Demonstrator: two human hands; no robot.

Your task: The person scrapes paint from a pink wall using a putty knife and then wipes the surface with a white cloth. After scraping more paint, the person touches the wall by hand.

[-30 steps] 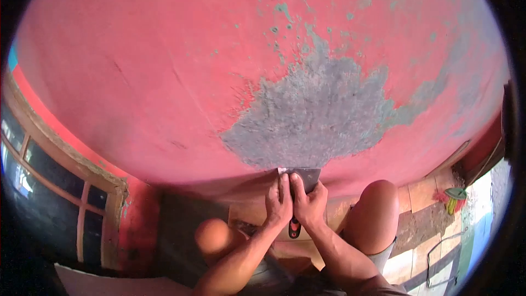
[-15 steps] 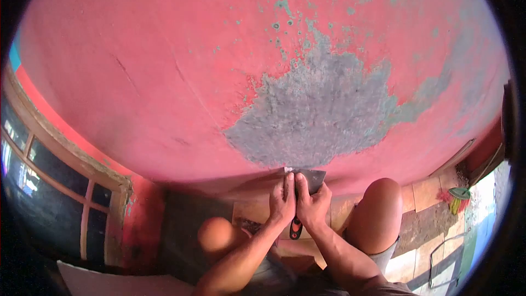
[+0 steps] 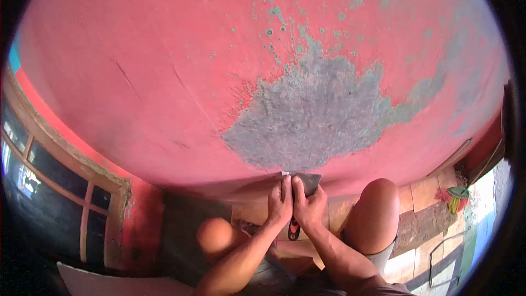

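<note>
A wide-bladed scraper (image 3: 311,184) is gripped between my two hands, its blade edge at the pink wall (image 3: 164,104) just below a bare grey patch (image 3: 312,112). My left hand (image 3: 280,201) is closed at the scraper's left side, with fingers pressed up along the blade. From the right, my right hand (image 3: 308,203) wraps the scraper where blade and handle meet. The dark handle's end, with a hole and orange marks, shows below between the wrists.
Bent knees flank my arms, the right knee (image 3: 373,208) close to the wall. A wood-framed window (image 3: 85,208) stands at left, with a pale panel (image 3: 115,284) below it. Tiles (image 3: 419,203) and a colourful broom head (image 3: 456,197) lie at right.
The view has shifted slightly, so the grey patch sits a little further left and lower. Both hands and the scraper have moved slightly down and left in the picture, the grip unchanged.
</note>
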